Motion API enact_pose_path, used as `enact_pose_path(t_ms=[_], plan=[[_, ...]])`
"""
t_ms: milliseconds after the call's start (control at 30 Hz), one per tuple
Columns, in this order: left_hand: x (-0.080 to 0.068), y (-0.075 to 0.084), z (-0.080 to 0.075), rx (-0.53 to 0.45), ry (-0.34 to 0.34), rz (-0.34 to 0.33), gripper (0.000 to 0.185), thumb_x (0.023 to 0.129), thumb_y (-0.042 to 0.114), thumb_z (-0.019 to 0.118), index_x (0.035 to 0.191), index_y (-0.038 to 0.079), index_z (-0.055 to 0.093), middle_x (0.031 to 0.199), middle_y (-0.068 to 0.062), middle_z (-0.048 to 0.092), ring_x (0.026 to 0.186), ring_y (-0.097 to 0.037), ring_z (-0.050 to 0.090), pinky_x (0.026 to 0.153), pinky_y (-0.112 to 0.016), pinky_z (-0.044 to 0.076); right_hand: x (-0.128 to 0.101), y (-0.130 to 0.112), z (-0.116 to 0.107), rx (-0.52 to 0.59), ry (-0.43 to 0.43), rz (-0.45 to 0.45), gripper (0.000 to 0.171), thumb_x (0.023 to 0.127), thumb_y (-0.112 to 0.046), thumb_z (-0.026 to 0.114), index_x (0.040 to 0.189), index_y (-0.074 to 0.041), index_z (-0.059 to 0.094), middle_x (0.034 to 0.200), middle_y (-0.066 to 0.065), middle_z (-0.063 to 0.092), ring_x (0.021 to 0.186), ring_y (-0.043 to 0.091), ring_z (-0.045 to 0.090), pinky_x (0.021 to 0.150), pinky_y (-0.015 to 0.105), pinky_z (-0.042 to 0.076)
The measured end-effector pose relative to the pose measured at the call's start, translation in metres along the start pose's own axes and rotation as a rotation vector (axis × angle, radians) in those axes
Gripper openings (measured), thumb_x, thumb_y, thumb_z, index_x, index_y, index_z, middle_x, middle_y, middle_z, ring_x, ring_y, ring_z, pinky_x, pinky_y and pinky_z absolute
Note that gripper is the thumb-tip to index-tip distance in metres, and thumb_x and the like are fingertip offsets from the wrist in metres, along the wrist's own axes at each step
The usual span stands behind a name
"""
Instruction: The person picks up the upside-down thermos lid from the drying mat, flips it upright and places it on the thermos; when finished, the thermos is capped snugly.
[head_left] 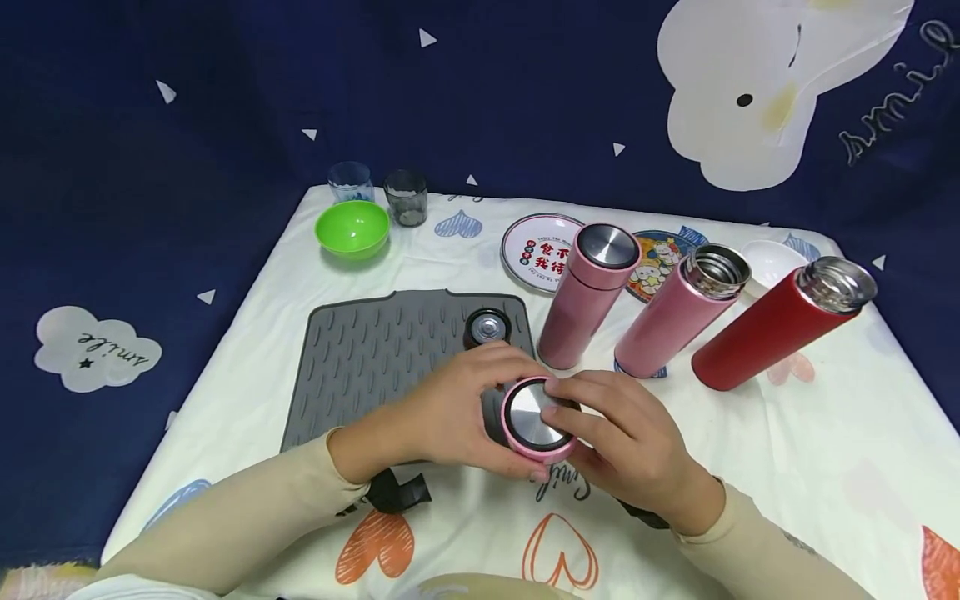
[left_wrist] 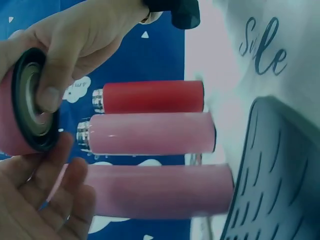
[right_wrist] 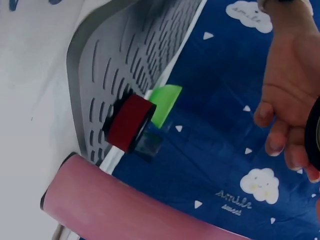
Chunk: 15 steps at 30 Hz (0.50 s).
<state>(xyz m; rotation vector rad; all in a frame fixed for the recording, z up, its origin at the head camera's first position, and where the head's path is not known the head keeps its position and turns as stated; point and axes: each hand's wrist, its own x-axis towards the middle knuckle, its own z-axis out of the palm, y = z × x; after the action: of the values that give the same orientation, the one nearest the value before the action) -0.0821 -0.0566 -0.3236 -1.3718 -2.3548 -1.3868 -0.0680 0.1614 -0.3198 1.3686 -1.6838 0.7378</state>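
Both hands' fingers [head_left: 558,392] curl, clamped around the tilted pink lid [head_left: 534,417].

A pink lid [left_wrist: 22,107] with a black inner rim sits at the left edge, gripped from above by the right hand [left_wrist: 85,35], whose thumb lies across the rim. The left hand [left_wrist: 42,197] lies below it, fingers touching its underside. Beyond them lie three flasks in a row: a red flask [left_wrist: 150,97], a pink flask [left_wrist: 150,133] and a blurred, nearer pink flask [left_wrist: 165,191]. A grey ribbed mat [left_wrist: 280,180] fills the lower right.
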Motion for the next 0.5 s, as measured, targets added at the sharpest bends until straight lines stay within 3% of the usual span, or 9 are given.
enact_pose_path(t_ms=[67,133,200,267,333,400,500], plan=[[0.0,-0.001,0.003,-0.074,0.049,0.002,0.076,0.058,0.041,0.095,0.122,0.015,0.064,0.118,0.009,0.061,0.11,-0.008,0.052,0.094,-0.029,0.045,0.001,0.002,0.0,-0.007,0.012,0.011,0.013,0.094,-0.014,0.063,0.096,-0.001,0.068,0.1,0.019,0.066,0.082,0.033,0.064,0.072,0.038,0.052],[0.001,-0.002,0.006,-0.135,0.09,0.014,0.078,0.056,0.034,0.097,0.123,0.013,0.064,0.117,0.006,0.062,0.11,-0.011,0.054,0.094,-0.031,0.046,-0.001,0.003,-0.001,-0.01,0.025,0.049,0.021,0.094,-0.022,0.065,0.099,-0.001,0.066,0.104,0.022,0.063,0.088,0.035,0.061,0.079,0.038,0.049],[0.002,-0.003,0.007,-0.168,0.121,0.029,0.078,0.055,0.03,0.098,0.122,0.011,0.065,0.114,0.004,0.063,0.106,-0.012,0.056,0.09,-0.031,0.048,-0.004,0.004,-0.003,-0.033,0.062,0.134,0.037,0.091,-0.035,0.068,0.105,-0.001,0.062,0.113,0.025,0.057,0.098,0.037,0.055,0.087,0.037,0.042],[0.003,-0.005,0.005,-0.178,0.146,0.04,0.077,0.054,0.028,0.098,0.121,0.01,0.066,0.112,0.004,0.064,0.103,-0.012,0.057,0.087,-0.032,0.049,-0.012,0.007,-0.006,-0.087,0.152,0.234,0.057,0.084,-0.046,0.072,0.112,0.001,0.055,0.122,0.027,0.047,0.111,0.041,0.045,0.093,0.04,0.035],[0.003,-0.007,0.002,-0.165,0.167,0.037,0.073,0.054,0.029,0.098,0.119,0.011,0.068,0.11,0.005,0.065,0.102,-0.012,0.058,0.086,-0.032,0.049,-0.023,0.01,-0.011,-0.15,0.244,0.414,0.075,0.078,-0.049,0.076,0.12,0.004,0.045,0.133,0.026,0.037,0.123,0.041,0.033,0.101,0.042,0.028],[0.0,-0.009,-0.001,-0.159,0.182,0.009,0.07,0.056,0.029,0.097,0.118,0.012,0.068,0.111,0.005,0.063,0.103,-0.013,0.057,0.088,-0.034,0.049,-0.035,0.013,-0.019,-0.149,0.294,0.653,0.081,0.075,-0.038,0.082,0.131,0.0,0.037,0.14,0.019,0.03,0.126,0.035,0.029,0.101,0.038,0.028],[-0.005,-0.014,-0.004,-0.148,0.209,-0.043,0.067,0.058,0.028,0.096,0.117,0.014,0.069,0.112,0.005,0.06,0.104,-0.015,0.056,0.089,-0.035,0.048,-0.048,0.02,-0.03,-0.053,0.272,1.083,0.092,0.076,-0.015,0.083,0.143,-0.008,0.021,0.142,0.006,0.026,0.127,0.021,0.027,0.101,0.03,0.028]])
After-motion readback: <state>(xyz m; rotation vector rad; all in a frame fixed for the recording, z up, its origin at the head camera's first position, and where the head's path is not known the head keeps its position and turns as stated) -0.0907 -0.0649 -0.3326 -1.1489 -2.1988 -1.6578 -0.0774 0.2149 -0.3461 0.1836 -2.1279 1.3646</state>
